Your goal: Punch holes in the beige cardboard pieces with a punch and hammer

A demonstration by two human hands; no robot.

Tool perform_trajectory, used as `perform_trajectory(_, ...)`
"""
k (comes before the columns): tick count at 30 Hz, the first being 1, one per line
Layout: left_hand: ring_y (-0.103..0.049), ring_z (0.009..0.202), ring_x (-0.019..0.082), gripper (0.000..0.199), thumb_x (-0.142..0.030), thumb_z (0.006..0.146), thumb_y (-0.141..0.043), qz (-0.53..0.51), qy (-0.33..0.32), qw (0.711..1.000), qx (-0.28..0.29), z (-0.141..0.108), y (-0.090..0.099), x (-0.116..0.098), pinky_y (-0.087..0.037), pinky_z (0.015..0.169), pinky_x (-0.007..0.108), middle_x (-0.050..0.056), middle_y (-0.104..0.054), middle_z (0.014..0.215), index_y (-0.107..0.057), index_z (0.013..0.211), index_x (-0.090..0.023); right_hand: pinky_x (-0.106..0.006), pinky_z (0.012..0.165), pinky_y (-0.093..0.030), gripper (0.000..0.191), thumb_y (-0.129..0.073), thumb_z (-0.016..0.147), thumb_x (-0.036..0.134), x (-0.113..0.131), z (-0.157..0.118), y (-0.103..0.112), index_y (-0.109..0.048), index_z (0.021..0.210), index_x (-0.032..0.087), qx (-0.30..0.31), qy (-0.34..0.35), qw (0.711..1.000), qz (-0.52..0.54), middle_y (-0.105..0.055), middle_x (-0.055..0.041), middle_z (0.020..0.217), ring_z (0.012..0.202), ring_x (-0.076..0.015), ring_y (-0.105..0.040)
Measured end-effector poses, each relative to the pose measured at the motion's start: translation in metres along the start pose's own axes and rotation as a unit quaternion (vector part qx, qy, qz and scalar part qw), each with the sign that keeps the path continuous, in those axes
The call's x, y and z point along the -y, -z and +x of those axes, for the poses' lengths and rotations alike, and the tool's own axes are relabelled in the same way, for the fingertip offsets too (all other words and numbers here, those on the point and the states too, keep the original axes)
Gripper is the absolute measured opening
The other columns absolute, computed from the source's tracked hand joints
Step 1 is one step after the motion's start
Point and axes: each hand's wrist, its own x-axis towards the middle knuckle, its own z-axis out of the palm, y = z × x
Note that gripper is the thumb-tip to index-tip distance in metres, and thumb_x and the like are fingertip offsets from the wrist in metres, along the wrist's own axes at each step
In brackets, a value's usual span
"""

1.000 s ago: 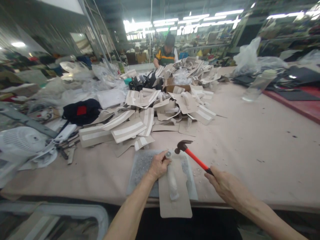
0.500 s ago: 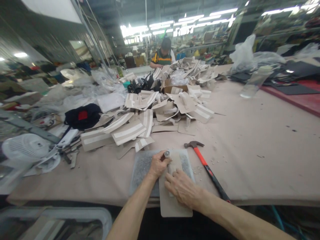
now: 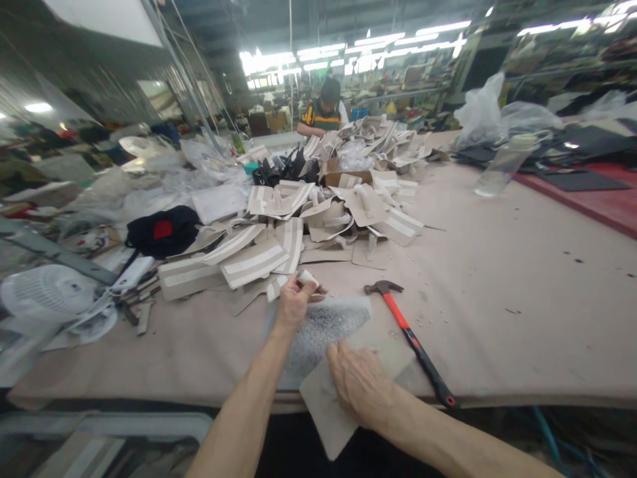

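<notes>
Gripping the beige panel (image 3: 326, 417) slantwise over the table edge (image 3: 522, 401), the right hand (image 3: 359, 378) in the head view; left hand (image 3: 293, 302) pinches a whitish cylinder (image 3: 307, 278) (no clue what) near the scuffed pad (image 3: 326, 325), claw hammer (image 3: 409, 335) alongside, presumably for easy reach

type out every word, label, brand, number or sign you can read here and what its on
No words, brands, numbers or signs are readable.
Hammer: red mark on the grip, too small to read.
White fan: small dark mark, too blurred to read.
</notes>
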Motion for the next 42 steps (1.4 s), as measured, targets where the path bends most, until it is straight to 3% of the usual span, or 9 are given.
perform_trajectory(6, -0.067, 0.068, 0.015, 0.029, -0.036, 0.069, -0.077, 0.084, -0.06, 0.995, 0.005, -0.004, 0.014, 0.011, -0.053, 0.069, 0.025, 0.002, -0.07, 0.073, -0.062, 0.081, -0.014, -0.03, 0.059, -0.046, 0.021, -0.042, 0.084, 0.007, -0.022, 0.0, 0.011, -0.057, 0.1, 0.011, 0.082, -0.198, 0.977, -0.019, -0.064, -0.0162, 0.09, 0.074, -0.0234, -0.066)
perform_trajectory(13, -0.067, 0.077, 0.017, 0.017, -0.029, 0.076, -0.07, 0.149, -0.074, 0.986, 0.008, -0.036, 0.0, 0.025, -0.053, 0.073, 0.026, 0.003, -0.071, 0.083, -0.065, 0.089, -0.019, -0.032, 0.06, -0.047, 0.018, -0.042, 0.094, 0.022, -0.043, 0.027, 0.034, -0.055, 0.099, 0.011, 0.084, -0.301, 0.95, 0.006, -0.067, -0.0147, 0.075, 0.072, -0.0271, -0.07)
perform_trajectory(20, -0.065, 0.073, 0.017, 0.012, -0.026, 0.077, -0.066, 0.223, -0.079, 0.972, 0.014, -0.047, -0.002, 0.036, -0.052, 0.068, 0.025, 0.002, -0.071, 0.079, -0.066, 0.087, -0.019, -0.033, 0.065, -0.047, 0.028, -0.048, 0.096, 0.038, -0.022, 0.015, 0.012, -0.056, 0.107, 0.014, 0.081, -0.298, 0.937, 0.161, -0.07, -0.0132, 0.083, 0.077, -0.0268, -0.069)
perform_trajectory(26, -0.069, 0.076, 0.017, 0.02, -0.035, 0.079, -0.069, 0.134, -0.051, 0.983, -0.117, -0.053, 0.017, 0.038, -0.055, 0.074, 0.027, 0.004, -0.072, 0.081, -0.065, 0.089, -0.017, -0.026, 0.058, -0.04, 0.024, -0.042, 0.094, 0.027, 0.006, -0.003, 0.019, -0.063, 0.099, 0.016, 0.155, -0.126, 0.907, 0.37, -0.068, -0.0049, 0.072, 0.066, -0.0177, -0.064)
perform_trajectory(29, -0.071, 0.076, 0.018, 0.028, -0.037, 0.078, -0.071, 0.095, -0.062, 0.975, -0.19, -0.056, 0.032, 0.021, -0.058, 0.073, 0.028, 0.006, -0.073, 0.082, -0.066, 0.093, -0.014, -0.024, 0.056, -0.038, 0.035, -0.034, 0.099, 0.035, -0.014, -0.002, 0.026, -0.063, 0.111, 0.018, 0.062, -0.201, 0.878, 0.43, -0.066, -0.0019, 0.07, 0.062, -0.0152, -0.061)
perform_trajectory(32, -0.072, 0.074, 0.017, 0.032, -0.036, 0.076, -0.075, 0.056, -0.112, 0.961, -0.247, -0.058, 0.043, 0.002, -0.06, 0.072, 0.03, 0.005, -0.072, 0.085, -0.064, 0.096, -0.013, -0.028, 0.061, -0.04, 0.047, -0.032, 0.099, 0.042, -0.048, 0.005, 0.022, -0.057, 0.128, 0.015, -0.059, -0.333, 0.885, 0.319, -0.067, -0.0065, 0.076, 0.066, -0.0194, -0.062)
perform_trajectory(34, -0.072, 0.072, 0.016, 0.032, -0.035, 0.075, -0.076, 0.043, -0.129, 0.954, -0.267, -0.058, 0.046, -0.006, -0.06, 0.07, 0.03, 0.004, -0.072, 0.085, -0.063, 0.096, -0.014, -0.031, 0.067, -0.043, 0.049, -0.03, 0.099, 0.037, -0.062, 0.01, 0.013, -0.055, 0.13, 0.009, -0.057, -0.382, 0.878, 0.283, -0.068, -0.0127, 0.085, 0.075, -0.0227, -0.064)
perform_trajectory(38, -0.072, 0.071, 0.016, 0.03, -0.032, 0.075, -0.075, 0.044, -0.132, 0.95, -0.28, -0.058, 0.047, -0.012, -0.06, 0.068, 0.028, 0.004, -0.072, 0.084, -0.063, 0.096, -0.014, -0.025, 0.065, -0.044, 0.039, -0.036, 0.097, 0.034, -0.041, 0.012, 0.001, -0.068, 0.102, 0.013, 0.1, -0.252, 0.86, 0.432, -0.067, -0.0073, 0.081, 0.073, -0.0175, -0.062)
perform_trajectory(42, -0.071, 0.072, 0.015, 0.029, -0.031, 0.074, -0.077, 0.042, -0.169, 0.941, -0.291, -0.058, 0.051, -0.026, -0.06, 0.069, 0.028, 0.003, -0.072, 0.084, -0.064, 0.093, -0.014, -0.018, 0.052, -0.037, 0.032, -0.046, 0.095, 0.037, -0.004, 0.01, 0.014, -0.071, 0.087, 0.018, 0.187, -0.068, 0.787, 0.584, -0.056, 0.0038, 0.06, 0.054, -0.0097, -0.051)
